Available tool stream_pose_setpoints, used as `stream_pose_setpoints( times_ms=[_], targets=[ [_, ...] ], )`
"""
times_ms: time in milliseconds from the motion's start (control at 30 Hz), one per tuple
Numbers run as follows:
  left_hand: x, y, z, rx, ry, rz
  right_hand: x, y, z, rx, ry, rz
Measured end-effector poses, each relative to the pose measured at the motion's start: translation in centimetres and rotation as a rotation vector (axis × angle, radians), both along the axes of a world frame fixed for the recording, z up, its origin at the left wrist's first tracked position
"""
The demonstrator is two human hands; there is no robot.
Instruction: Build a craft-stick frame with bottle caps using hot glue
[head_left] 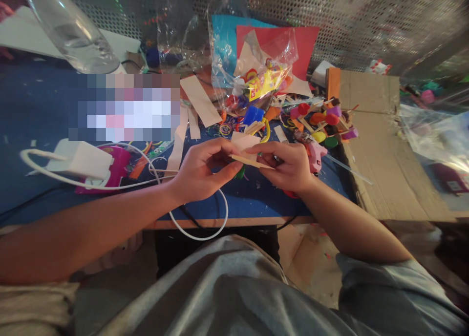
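Note:
Near the table's front edge, my left hand and my right hand meet over a small cream piece of card. Its thin edge faces me, and both hands pinch it between thumb and fingers, one at each end. A paler paper piece shows just behind it; whether the two are joined I cannot tell. Close by my right hand lies a pink tool resembling a glue gun, partly hidden. Something green shows under my left thumb. Beyond the hands sit a blue cap-like piece and pale sticks.
A white charger trails a looping white cable over the table edge. Paper strips, a clear bag and coloured bits crowd the back. Cardboard lies right; a water bottle stands back left.

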State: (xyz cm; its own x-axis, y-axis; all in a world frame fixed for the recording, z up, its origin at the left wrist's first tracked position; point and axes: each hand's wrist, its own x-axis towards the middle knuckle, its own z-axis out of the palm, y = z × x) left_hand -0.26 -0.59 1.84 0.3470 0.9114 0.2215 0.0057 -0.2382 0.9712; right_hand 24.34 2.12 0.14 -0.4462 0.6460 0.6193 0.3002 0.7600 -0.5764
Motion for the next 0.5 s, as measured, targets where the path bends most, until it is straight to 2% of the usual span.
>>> stream_pose_setpoints(
  times_ms=[233,367,500],
  targets=[
    [-0.2,-0.01,0.03,0.065,0.057,0.009,0.07,-0.17,-0.28,-0.067,0.107,-0.092],
    [-0.22,0.09,-0.24,0.147,0.055,0.013,-0.02,0.3,-0.62,-0.291,0.287,-0.078],
    [-0.23,0.14,-0.39,0.197,0.058,-0.02,-0.3,0.78,-0.28,-0.535,0.315,0.011]
  ],
)
